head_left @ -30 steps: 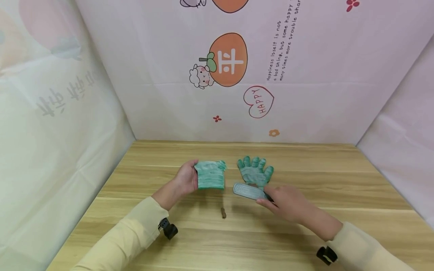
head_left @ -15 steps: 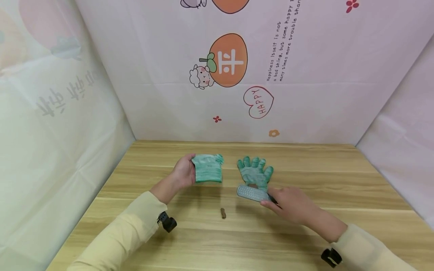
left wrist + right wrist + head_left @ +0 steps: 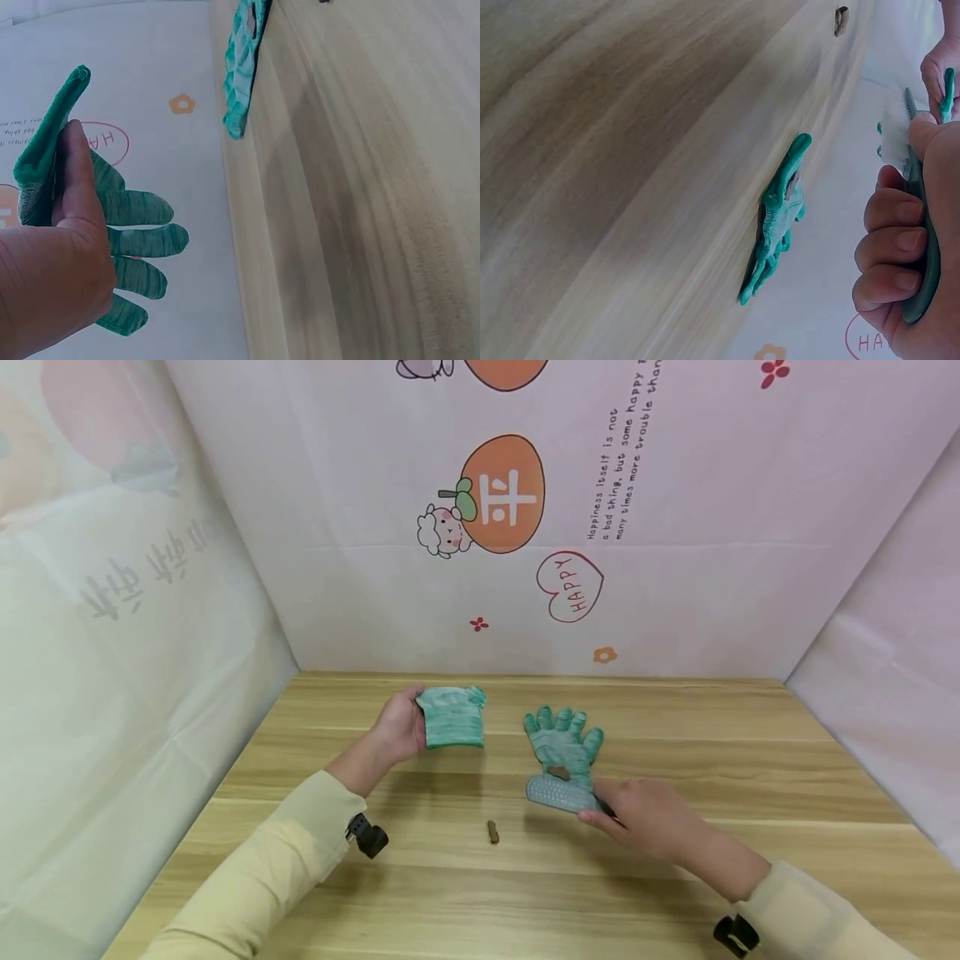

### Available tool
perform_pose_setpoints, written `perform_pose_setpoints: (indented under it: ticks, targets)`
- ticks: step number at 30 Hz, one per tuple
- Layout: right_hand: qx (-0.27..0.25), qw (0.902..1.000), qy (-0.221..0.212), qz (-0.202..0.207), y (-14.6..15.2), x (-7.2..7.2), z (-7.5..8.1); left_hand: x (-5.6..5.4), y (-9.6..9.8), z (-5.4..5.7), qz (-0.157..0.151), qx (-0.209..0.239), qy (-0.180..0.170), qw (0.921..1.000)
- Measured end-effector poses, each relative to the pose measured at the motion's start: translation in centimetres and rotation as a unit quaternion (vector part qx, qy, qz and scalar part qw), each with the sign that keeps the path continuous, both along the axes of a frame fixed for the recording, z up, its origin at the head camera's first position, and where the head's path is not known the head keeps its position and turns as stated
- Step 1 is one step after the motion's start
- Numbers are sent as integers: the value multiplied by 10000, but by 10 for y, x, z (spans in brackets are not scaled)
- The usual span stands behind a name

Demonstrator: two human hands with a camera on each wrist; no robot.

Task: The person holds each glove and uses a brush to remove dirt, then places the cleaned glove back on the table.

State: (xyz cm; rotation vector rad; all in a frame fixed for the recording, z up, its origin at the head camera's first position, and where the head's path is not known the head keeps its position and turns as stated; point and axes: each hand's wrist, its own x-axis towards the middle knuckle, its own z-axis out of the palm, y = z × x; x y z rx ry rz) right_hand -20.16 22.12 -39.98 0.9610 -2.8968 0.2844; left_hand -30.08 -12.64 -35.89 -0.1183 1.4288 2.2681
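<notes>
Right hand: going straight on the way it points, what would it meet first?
Past the brush in the right hand, probably the held glove in the left hand; depth is unclear, so the lying glove might come first.

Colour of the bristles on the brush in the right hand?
Bristles: whitish, clearest in the right wrist view.
</notes>
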Motion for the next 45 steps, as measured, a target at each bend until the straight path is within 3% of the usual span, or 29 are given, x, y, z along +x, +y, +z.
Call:
perform_pose_setpoints:
  ticks: [6,16,24,45]
  targets:
    - [15,10000,-48,24,0,1,-3,-9,-2,2,63,-126,75,9999]
    - [-4,9998,-210,21,-4,1,-5,-31,-4,-2,267,133,-57,9995]
    - [13,9996,-275,-48,-2,1,-8,-48,-1,-8,141,148,-7,9998]
    - [70,9997,-215,-33,-1,0,-10,-74,21,-18,-183,-968,106,9951]
